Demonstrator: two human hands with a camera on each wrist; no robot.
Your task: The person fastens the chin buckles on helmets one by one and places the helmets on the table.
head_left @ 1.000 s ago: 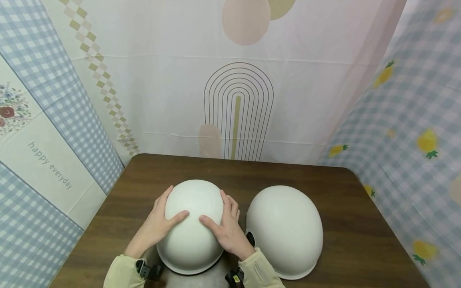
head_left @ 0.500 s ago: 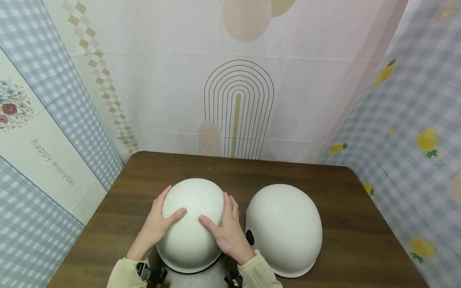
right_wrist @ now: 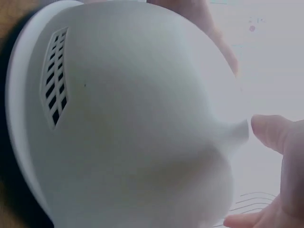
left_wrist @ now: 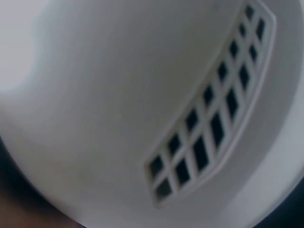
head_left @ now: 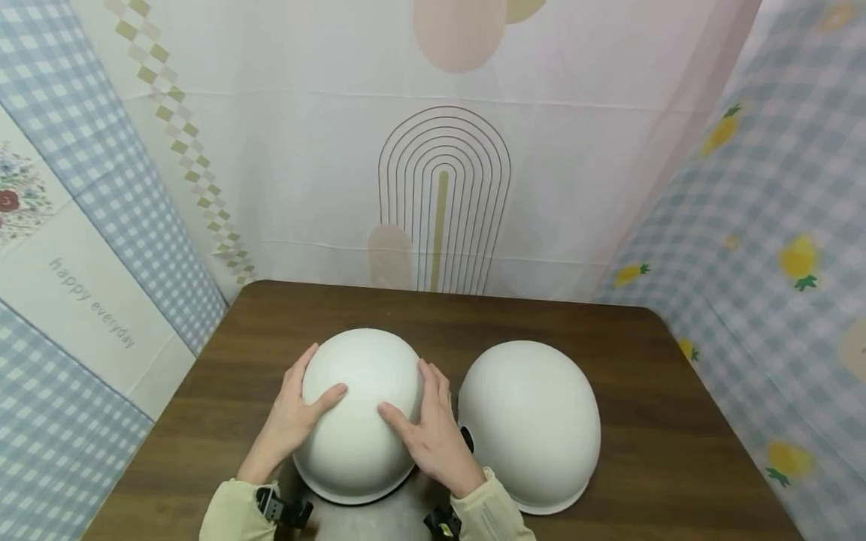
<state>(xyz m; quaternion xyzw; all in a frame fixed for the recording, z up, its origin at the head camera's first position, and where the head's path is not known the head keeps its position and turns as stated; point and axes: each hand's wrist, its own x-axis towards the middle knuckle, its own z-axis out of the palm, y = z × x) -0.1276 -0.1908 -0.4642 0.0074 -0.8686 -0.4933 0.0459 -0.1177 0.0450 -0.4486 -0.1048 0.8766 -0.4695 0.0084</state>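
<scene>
A smooth white domed helmet (head_left: pixel 361 413) sits dome-up on the table. My left hand (head_left: pixel 291 421) holds its left side, the thumb resting over the front of the dome. My right hand (head_left: pixel 436 443) holds the other side, its thumb pointing towards the left one. The far fingertips of both hands are partly hidden behind the shell. A vent grille (left_wrist: pixel 213 109) fills much of the left wrist view, and another grille (right_wrist: pixel 57 78) shows near the rim in the right wrist view. Close to my right hand stands a second white helmet (head_left: pixel 531 424), untouched by the fingers.
Both helmets stand on a dark brown wooden table (head_left: pixel 649 398). A pale grey surface (head_left: pixel 365 518) lies below the held helmet at the near edge of view. Behind the table hangs a white patterned cloth (head_left: pixel 311 173); a blue checked cloth (head_left: pixel 744 300) hangs on the right.
The head view has shifted slightly. My right fingers sit a little farther right, and the held helmet's outline has shifted slightly between my hands. The second helmet stays put.
</scene>
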